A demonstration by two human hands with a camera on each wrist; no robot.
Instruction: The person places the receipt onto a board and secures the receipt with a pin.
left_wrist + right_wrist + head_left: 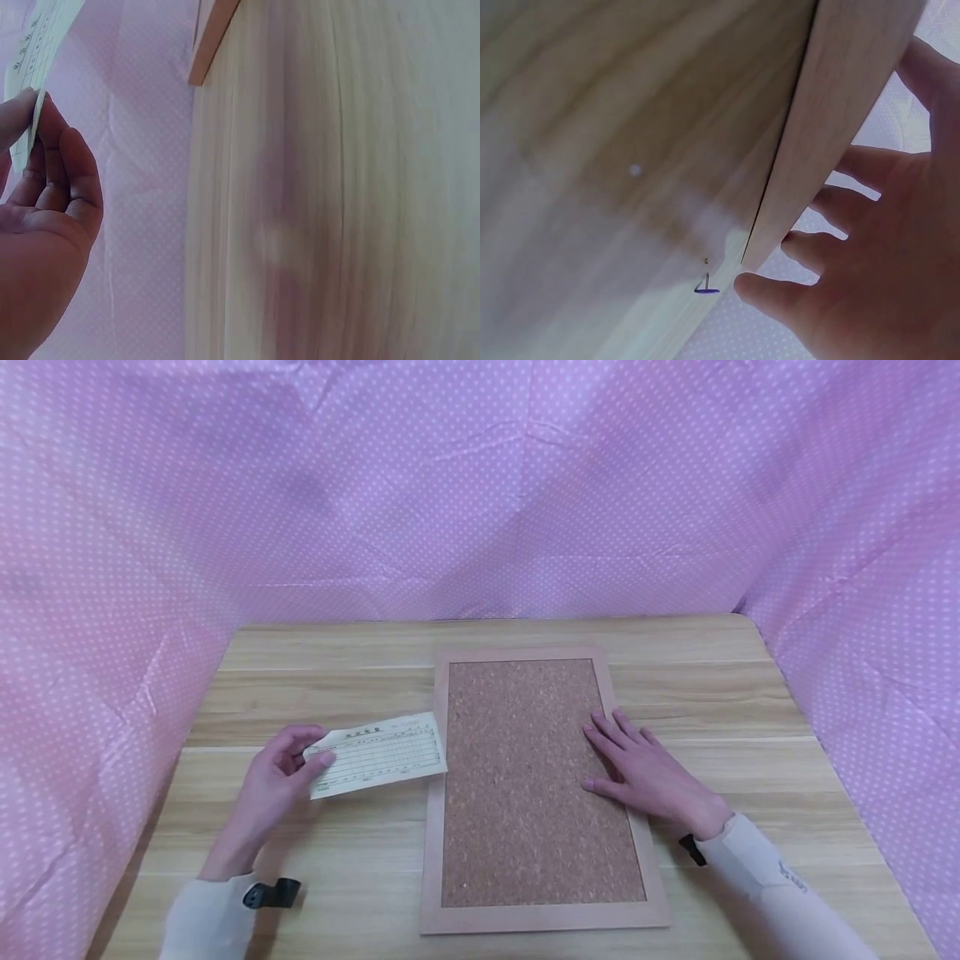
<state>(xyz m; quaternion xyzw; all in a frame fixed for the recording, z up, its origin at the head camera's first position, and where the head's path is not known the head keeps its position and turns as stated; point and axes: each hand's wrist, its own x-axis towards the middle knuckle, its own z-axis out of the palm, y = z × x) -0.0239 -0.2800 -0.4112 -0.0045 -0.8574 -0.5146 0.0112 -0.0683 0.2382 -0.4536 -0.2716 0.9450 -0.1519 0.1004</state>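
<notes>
A framed corkboard (536,793) lies flat on the table, its bare cork facing up inside a light wooden frame. To its left, my left hand (273,777) pinches the left end of a pale printed paper form (382,756) between thumb and fingers. The form's right end overlaps the board's left frame edge; whether they touch I cannot tell. In the left wrist view the form (34,60) is seen nearly edge-on. My right hand (652,772) rests across the board's right frame edge with fingers spread, fingertips reaching the cork.
The wood-grain table (330,652) extends on both sides of the board. Pink polka-dot cloth (480,510) hangs at the back and sides. A small purple mark (706,289) shows on the wood surface in the right wrist view.
</notes>
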